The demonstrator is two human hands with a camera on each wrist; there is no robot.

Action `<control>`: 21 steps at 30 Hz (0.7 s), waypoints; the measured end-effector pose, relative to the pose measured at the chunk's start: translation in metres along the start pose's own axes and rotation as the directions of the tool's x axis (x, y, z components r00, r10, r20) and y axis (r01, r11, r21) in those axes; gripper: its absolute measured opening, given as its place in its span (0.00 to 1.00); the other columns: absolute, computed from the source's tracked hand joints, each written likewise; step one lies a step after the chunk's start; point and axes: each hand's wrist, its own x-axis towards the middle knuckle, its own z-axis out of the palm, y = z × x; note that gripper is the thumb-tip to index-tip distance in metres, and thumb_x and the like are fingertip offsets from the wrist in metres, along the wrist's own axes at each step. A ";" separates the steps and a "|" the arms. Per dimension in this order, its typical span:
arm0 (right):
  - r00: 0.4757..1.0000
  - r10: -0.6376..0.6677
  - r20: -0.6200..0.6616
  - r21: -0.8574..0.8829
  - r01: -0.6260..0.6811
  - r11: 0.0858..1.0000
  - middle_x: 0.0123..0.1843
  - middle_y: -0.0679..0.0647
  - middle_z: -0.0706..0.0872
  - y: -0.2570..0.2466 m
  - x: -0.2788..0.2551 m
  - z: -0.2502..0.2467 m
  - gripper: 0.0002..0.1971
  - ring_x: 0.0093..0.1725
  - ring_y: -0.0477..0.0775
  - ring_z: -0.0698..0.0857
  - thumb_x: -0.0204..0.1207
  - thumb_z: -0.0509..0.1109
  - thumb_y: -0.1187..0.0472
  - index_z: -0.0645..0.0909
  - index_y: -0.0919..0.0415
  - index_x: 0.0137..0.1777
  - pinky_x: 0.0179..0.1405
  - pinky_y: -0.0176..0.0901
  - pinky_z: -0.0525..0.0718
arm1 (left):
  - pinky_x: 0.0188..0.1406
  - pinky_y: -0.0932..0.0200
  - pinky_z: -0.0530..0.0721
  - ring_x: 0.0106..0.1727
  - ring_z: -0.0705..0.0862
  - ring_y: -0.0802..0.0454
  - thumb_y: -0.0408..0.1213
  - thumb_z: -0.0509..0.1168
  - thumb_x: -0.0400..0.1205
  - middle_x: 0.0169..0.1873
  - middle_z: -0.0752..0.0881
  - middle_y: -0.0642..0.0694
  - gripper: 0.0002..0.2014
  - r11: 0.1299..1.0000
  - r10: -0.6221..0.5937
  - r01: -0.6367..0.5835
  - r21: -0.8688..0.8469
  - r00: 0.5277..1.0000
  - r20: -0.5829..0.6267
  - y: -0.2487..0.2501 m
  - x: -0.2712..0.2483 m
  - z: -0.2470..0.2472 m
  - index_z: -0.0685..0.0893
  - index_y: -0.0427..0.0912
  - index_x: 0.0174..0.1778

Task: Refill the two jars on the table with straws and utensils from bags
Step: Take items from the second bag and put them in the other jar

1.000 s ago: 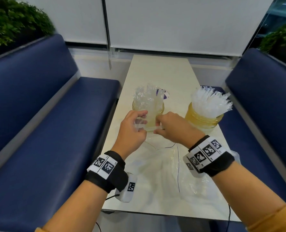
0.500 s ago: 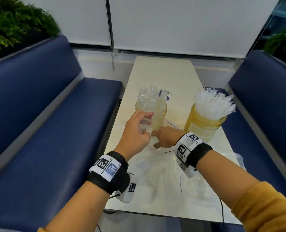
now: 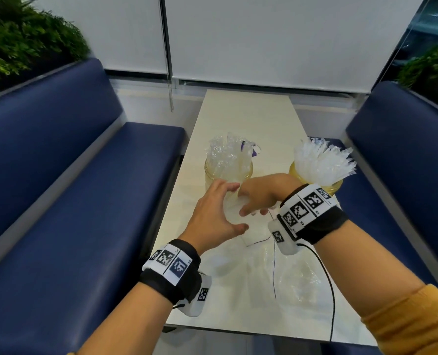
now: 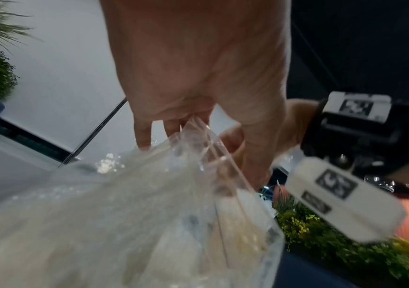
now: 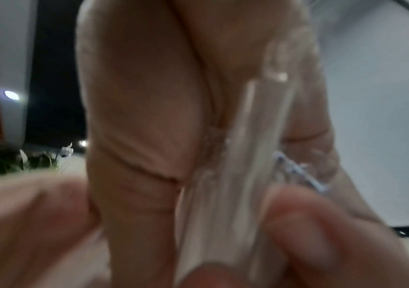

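Observation:
Two amber glass jars stand mid-table. The left jar holds clear-wrapped utensils, and the right jar holds a fan of wrapped straws. A clear plastic bag lies on the near half of the table. In front of the left jar, my left hand holds the bag's raised mouth. In the left wrist view the bag runs up between the fingers of my left hand. At the mouth, my right hand grips a small bundle of wrapped pieces.
The narrow cream table runs away from me between two dark blue benches. A black cable trails from my right wrist across the bag to the near edge. Plants stand behind both benches.
My right hand dropped from jar height into the bag's mouth, then rose a little with wrapped pieces in its grip. My left hand stayed at the mouth, its fingers spreading wider.

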 end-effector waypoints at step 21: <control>0.535 0.046 -0.844 0.420 0.606 0.676 0.61 0.47 0.87 -0.041 -0.011 0.005 0.22 0.60 0.46 0.85 0.83 0.66 0.43 0.77 0.50 0.73 0.60 0.41 0.83 | 0.41 0.46 0.89 0.43 0.87 0.49 0.39 0.71 0.83 0.44 0.88 0.47 0.05 0.966 -0.208 0.138 -0.220 0.918 -0.337 -0.010 0.013 0.010 0.84 0.44 0.51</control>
